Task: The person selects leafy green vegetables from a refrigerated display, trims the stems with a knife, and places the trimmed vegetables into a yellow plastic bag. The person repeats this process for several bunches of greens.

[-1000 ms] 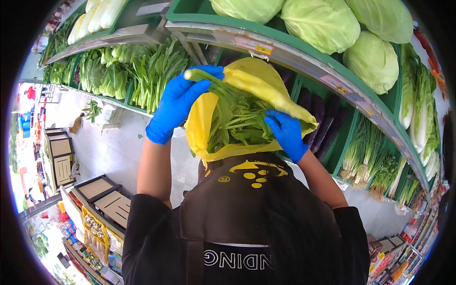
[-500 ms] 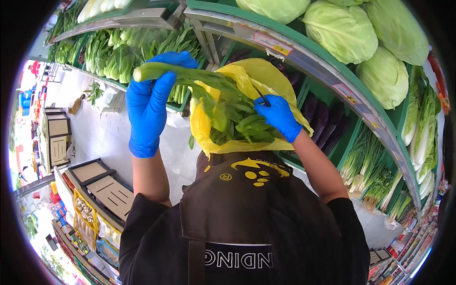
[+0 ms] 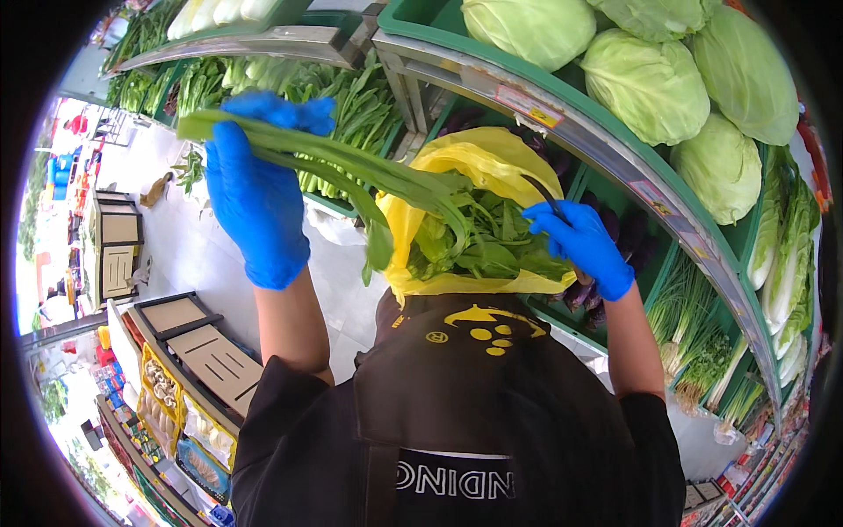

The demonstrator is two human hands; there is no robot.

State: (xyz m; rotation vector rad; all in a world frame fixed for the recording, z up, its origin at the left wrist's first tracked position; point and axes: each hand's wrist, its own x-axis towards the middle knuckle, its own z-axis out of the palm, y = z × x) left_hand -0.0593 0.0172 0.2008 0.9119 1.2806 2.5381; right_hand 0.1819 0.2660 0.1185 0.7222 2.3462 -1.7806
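Note:
My left hand [image 3: 253, 206], in a blue glove, is closed round a leafy green vegetable [image 3: 351, 164]. The thick stem end points left, and its long leaves reach down to the bag. A yellow plastic bag [image 3: 474, 158] gapes open against my apron, with loose green leaves [image 3: 492, 224] bunched inside. On the bag's right side is my right hand [image 3: 580, 241], also gloved in blue. Its fingers are closed on a thin, dark, curved tool that sticks up over the bag; the exact kind cannot be made out.
Green cabbages [image 3: 645, 83] fill the upper shelf ahead on the right, behind a metal rail [image 3: 606, 149]. Below lie dark eggplants [image 3: 632, 233] and spring onions [image 3: 685, 303]. Bunched leafy greens [image 3: 351, 101] are stacked ahead left. Beige crates [image 3: 211, 360] stand on the left.
My left hand has moved left with the leafy vegetable, drawing it partly out from over the bag. The bag, the right hand and the dark tool appear further right in view.

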